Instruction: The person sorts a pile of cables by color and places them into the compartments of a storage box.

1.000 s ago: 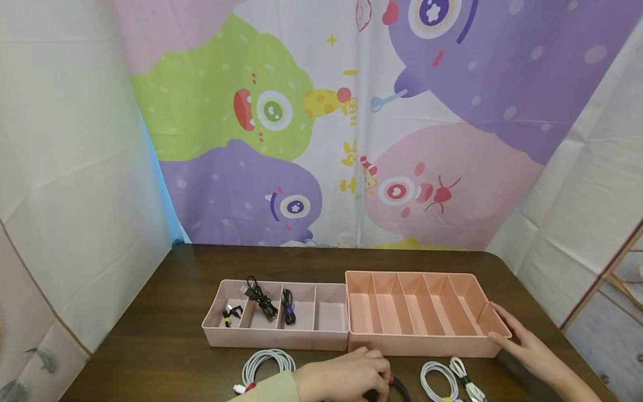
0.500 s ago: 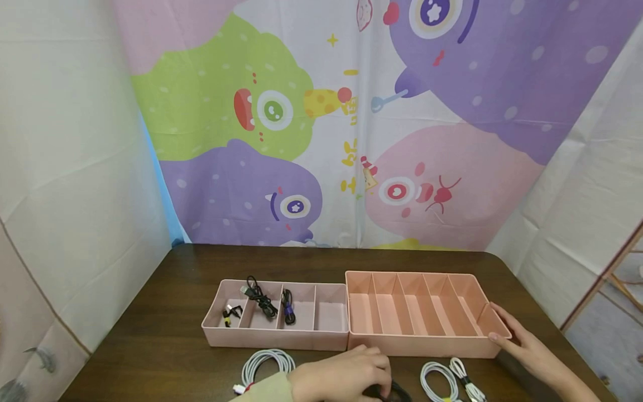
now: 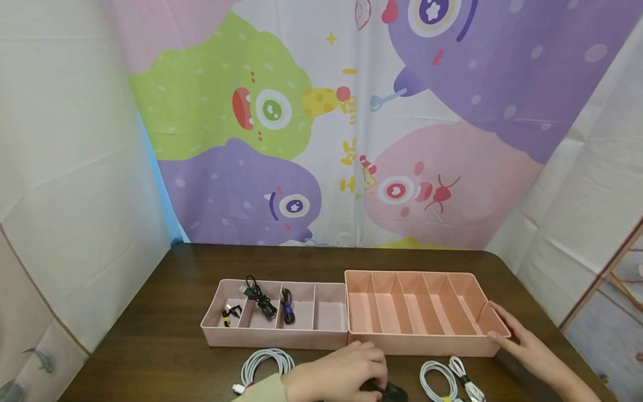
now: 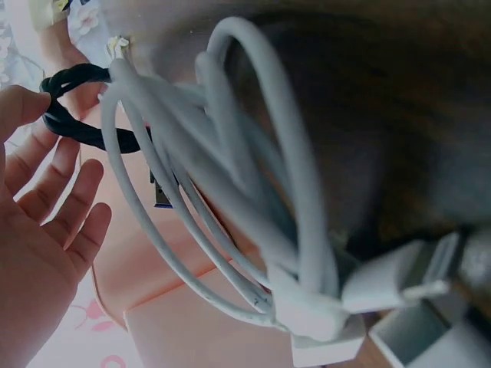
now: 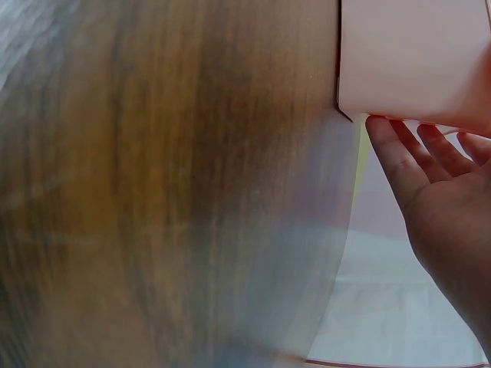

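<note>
In the head view my left hand (image 3: 346, 371) is at the table's front edge, pinching a coiled black cable (image 3: 392, 392). The left wrist view shows the same black cable (image 4: 77, 138) between thumb and forefinger, the other fingers spread. A looped white cable (image 4: 230, 153) fills the foreground there. My right hand (image 3: 532, 352) touches the right end of the orange-pink divided box (image 3: 422, 345), thumb at its front corner. In the right wrist view its fingers (image 5: 399, 157) lie nearly straight against the box wall (image 5: 414, 57).
Left of that box stands a pale pink divided box (image 3: 276, 338) with black cables (image 3: 261, 301) and small black pieces in its compartments. A grey-white cable coil (image 3: 263, 363) lies at the front left. Two white coiled cables (image 3: 438, 377) lie front right. A patterned cloth hangs behind.
My left hand has shifted slightly left and turned the black cable; the red part seen on it earlier no longer shows. My right hand has stayed on the box.
</note>
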A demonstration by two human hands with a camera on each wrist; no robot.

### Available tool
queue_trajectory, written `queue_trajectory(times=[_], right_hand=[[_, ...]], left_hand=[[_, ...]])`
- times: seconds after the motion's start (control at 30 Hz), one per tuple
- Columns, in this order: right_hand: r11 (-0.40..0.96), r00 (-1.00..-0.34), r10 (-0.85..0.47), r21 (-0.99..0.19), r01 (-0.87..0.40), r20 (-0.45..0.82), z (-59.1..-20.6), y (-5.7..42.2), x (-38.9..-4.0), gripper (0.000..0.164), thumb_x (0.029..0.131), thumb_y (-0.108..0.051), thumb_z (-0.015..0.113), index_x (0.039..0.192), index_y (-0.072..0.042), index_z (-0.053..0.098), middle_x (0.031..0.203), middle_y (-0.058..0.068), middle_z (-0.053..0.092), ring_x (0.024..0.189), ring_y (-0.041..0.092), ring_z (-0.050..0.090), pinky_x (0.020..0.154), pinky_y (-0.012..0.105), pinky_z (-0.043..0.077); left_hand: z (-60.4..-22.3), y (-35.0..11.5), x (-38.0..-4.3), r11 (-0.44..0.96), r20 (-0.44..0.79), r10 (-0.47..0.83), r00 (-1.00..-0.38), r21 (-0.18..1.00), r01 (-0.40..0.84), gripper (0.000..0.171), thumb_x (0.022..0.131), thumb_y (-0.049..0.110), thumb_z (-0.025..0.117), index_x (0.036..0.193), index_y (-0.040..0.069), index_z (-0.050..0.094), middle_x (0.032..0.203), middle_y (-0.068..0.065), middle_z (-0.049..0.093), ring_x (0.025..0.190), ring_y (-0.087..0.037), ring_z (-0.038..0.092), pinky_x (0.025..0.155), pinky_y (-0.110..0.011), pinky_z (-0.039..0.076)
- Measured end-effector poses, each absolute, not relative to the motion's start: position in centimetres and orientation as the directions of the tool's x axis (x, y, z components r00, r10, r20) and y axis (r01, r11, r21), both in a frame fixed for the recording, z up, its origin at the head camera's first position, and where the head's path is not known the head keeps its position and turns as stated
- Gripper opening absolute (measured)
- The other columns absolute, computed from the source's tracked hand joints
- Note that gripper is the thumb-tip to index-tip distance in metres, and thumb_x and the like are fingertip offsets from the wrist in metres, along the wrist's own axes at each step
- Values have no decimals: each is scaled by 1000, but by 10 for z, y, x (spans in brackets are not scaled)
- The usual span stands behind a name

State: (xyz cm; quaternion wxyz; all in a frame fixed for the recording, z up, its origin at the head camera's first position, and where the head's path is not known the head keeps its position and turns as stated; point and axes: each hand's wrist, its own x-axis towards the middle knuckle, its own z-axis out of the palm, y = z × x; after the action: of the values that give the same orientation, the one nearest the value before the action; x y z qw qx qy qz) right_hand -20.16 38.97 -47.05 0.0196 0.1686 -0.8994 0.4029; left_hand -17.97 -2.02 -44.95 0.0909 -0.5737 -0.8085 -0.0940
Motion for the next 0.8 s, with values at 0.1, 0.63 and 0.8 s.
queue_trajectory(times=[0.1,0.63,0.8], right_hand=[[621,-944,-282,-718,-314,169,-470,389,-202,66,97,-10,50,152,-9,13,146,36,21,112,-30,19,83,0,29],[632,-945,-277,-709,-314,172,-471,389,-201,65,98,-11,49,152,-10,13,148,32,21,112,-29,19,83,1,29],[624,-948,-275,-721,-301,157,-470,389,-201,66,98,-11,49,152,-11,12,147,35,20,111,-29,19,83,0,28]], left_hand=[[-450,-21,-180,343,270,900,-343,50,938,8,84,36,66,86,29,63,90,18,52,87,3,42,73,-9,28],[-446,-26,-180,402,392,841,-374,12,916,9,82,36,66,81,28,61,86,17,52,88,0,48,77,-15,36],[-439,-29,-178,406,427,825,-371,9,914,10,81,35,67,80,26,61,85,16,53,86,0,49,76,-15,37]])
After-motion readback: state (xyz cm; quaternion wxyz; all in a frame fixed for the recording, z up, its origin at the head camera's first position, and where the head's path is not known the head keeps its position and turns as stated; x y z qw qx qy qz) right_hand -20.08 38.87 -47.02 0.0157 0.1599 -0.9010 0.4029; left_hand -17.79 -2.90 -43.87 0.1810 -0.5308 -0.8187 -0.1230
